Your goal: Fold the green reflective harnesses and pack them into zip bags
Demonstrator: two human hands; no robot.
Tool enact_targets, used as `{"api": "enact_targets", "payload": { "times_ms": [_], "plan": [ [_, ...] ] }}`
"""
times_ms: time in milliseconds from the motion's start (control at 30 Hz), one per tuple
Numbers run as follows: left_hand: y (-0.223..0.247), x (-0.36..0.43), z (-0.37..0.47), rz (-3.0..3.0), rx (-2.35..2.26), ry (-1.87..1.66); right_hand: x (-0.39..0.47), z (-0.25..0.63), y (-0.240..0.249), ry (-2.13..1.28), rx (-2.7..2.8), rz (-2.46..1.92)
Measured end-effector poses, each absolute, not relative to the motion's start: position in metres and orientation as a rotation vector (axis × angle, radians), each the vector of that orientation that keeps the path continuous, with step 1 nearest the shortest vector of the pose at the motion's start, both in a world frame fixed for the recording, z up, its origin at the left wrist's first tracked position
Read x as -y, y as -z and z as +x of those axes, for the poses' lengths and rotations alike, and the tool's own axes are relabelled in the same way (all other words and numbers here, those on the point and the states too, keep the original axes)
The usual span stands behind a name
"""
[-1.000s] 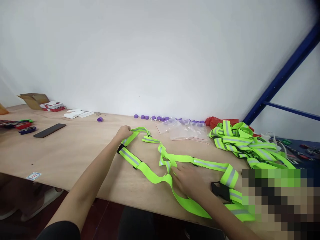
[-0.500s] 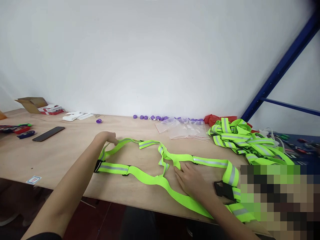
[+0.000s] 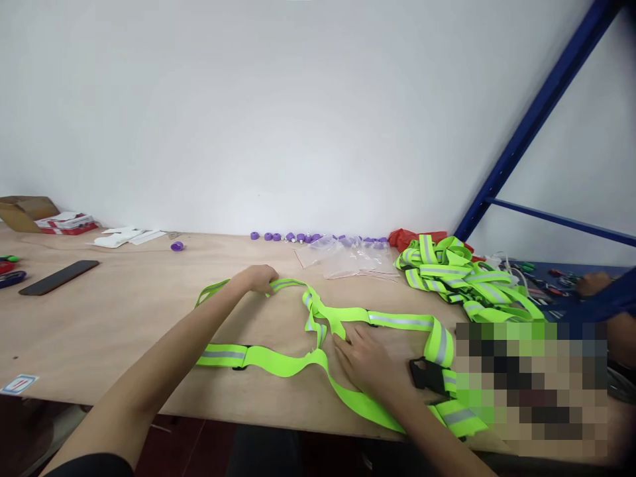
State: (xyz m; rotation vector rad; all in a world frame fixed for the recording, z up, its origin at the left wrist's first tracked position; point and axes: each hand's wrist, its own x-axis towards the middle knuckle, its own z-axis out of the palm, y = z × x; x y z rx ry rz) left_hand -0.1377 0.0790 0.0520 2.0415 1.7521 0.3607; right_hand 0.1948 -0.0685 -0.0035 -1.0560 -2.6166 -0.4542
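Note:
A neon-green reflective harness (image 3: 283, 362) with grey stripes lies spread in loops on the wooden table (image 3: 124, 311). At its far side, my left hand (image 3: 261, 278) is closed round the upper strap; its fingertips are partly hidden. My right hand (image 3: 365, 361) rests at the middle of the harness, its fingers on a short strap end below the twisted junction (image 3: 314, 311). A black buckle (image 3: 428, 376) lies to the right of that hand. My left forearm covers the left end of the harness.
More green reflective straps (image 3: 457, 275) are heaped at the right, before a red bag (image 3: 412, 238). Clear plastic bags (image 3: 352, 257) and several purple caps (image 3: 301, 237) lie along the wall. A dark flat bar (image 3: 59, 277) is at left. Another person's hand (image 3: 593, 283) shows far right.
My left hand has moved right along the upper strap, from the left loop towards the middle. My right hand stays at the same strap end. The view has turned slightly right.

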Motion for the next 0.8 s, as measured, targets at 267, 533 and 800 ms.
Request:
{"api": "enact_targets", "payload": {
  "times_ms": [267, 533, 800],
  "plan": [
    [-0.059, -0.082, -0.157, 2.099, -1.888, -0.446, 0.069, 0.193, 0.000, 0.404, 2.595, -1.090],
    [-0.071, -0.075, -0.167, 2.057, -1.645, -0.302, 0.075, 0.194, -0.004, 0.328, 2.556, -1.170],
    [-0.080, -0.071, -0.161, 2.220, -1.735, -0.358, 0.052, 0.207, -0.039, -0.505, 2.460, -1.479]
  ]
}}
